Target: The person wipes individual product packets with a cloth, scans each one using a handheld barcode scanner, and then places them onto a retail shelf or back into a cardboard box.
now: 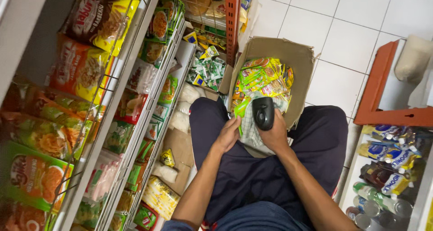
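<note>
An open cardboard box (pixel 301 59) stands on the tiled floor in front of my knees, filled with green and yellow sachet packets (pixel 259 80). My right hand (pixel 273 132) grips a black handheld scanner (pixel 263 112) held over the near side of the box. My left hand (pixel 228 134) rests at the near edge of the box and pinches the end of a green packet (pixel 238 110). A checked cloth (pixel 248 127) lies under both hands.
Wire shelves (pixel 131 100) on the left hold many snack and seasoning packets. Small green sachets (pixel 207 71) fill a bin ahead. An orange frame (pixel 376 91) stands at the right, with sachets and bottles (pixel 383 186) on a low shelf below it.
</note>
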